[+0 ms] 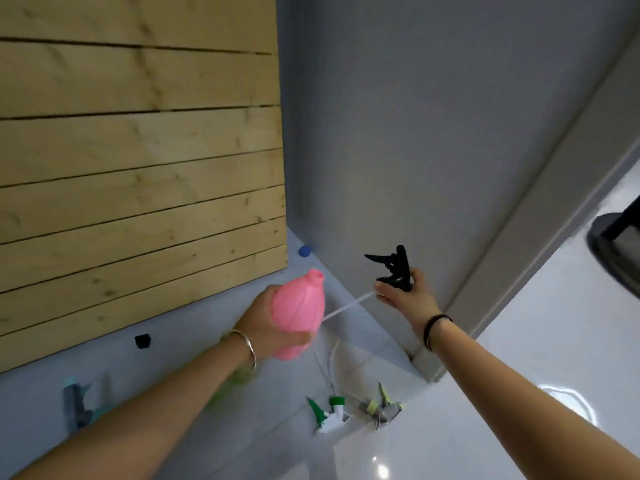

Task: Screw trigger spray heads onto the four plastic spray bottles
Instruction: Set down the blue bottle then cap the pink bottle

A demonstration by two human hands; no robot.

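Note:
My left hand grips a pink plastic bottle around its body, neck open and tilted up to the right. My right hand holds a black trigger spray head by its collar, to the right of the bottle's mouth and apart from it. Its white dip tube slants down-left toward the bottle's side, outside the neck. On the grey surface lie a green-and-white spray head and a grey-and-yellow one. A teal-and-grey spray head sits at the left. A green bottle is mostly hidden behind my left forearm.
A wooden slat panel stands at the left, a grey wall behind. A blue cap and a small black cap lie on the grey surface. A dark round object is at the right edge over a glossy white floor.

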